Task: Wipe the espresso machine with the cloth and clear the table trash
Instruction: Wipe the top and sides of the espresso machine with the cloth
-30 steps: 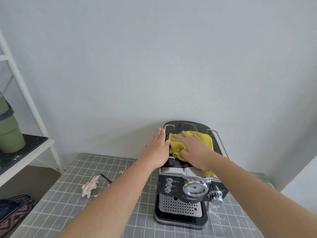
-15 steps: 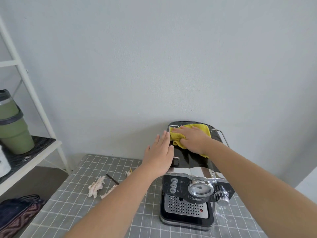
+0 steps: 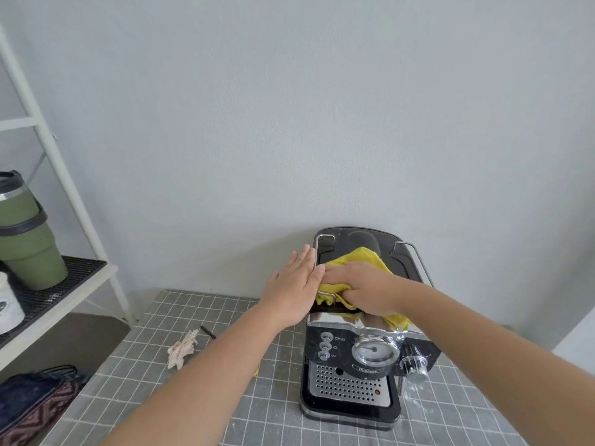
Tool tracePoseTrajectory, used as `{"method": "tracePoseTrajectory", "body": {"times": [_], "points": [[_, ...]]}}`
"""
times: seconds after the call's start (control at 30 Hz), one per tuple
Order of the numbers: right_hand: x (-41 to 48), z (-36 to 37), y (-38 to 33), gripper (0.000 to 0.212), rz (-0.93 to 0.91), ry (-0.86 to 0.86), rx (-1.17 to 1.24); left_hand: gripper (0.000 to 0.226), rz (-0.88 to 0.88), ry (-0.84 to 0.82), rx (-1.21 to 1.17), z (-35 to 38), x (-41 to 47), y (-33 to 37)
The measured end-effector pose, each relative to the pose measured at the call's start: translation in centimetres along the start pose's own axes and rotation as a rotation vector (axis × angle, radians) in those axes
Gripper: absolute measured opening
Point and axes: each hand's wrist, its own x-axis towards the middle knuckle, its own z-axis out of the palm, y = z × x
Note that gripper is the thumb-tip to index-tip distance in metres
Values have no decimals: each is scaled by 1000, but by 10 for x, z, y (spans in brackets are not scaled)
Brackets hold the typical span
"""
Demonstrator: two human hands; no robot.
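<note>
A black and chrome espresso machine (image 3: 363,355) stands on the grey checked tablecloth (image 3: 154,381) against the wall. My right hand (image 3: 363,291) presses a yellow cloth (image 3: 360,259) onto the machine's dark top, fingers clenched in the fabric near the left front corner. My left hand (image 3: 296,284) lies flat against the machine's upper left side, fingers straight and together, holding nothing. A crumpled whitish tissue (image 3: 182,349) and a thin dark stick (image 3: 208,332) lie on the cloth left of the machine. A small yellow scrap (image 3: 256,371) peeks out beside my left forearm.
A white shelf rack (image 3: 58,284) stands at the left with a green tumbler (image 3: 25,233) and a white container (image 3: 8,304) on it. A dark patterned bag (image 3: 32,403) lies on the floor below. The wall is right behind the machine.
My right hand has pulled the yellow cloth from the back of the machine's top toward the front left. My left hand has stayed braced on the machine's left side.
</note>
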Motion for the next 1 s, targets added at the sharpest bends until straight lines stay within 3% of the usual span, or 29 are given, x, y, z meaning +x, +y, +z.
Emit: {"method": "tracePoseTrajectory", "body": {"times": [0.27, 0.47, 0.8, 0.87, 1.0], "points": [[39, -23, 3, 58, 213, 91, -161, 54, -8, 21, 80, 5, -3, 4], [43, -16, 10, 57, 214, 62, -234, 53, -16, 23, 129, 3, -5, 5], [-22, 1, -2, 58, 127, 142, 29, 52, -13, 28, 71, 4, -5, 6], [-15, 2, 4, 55, 265, 247, 18, 52, -18, 29, 58, 4, -6, 6], [6, -2, 9, 74, 808, 347, 57, 52, -24, 40, 69, 4, -7, 6]]}}
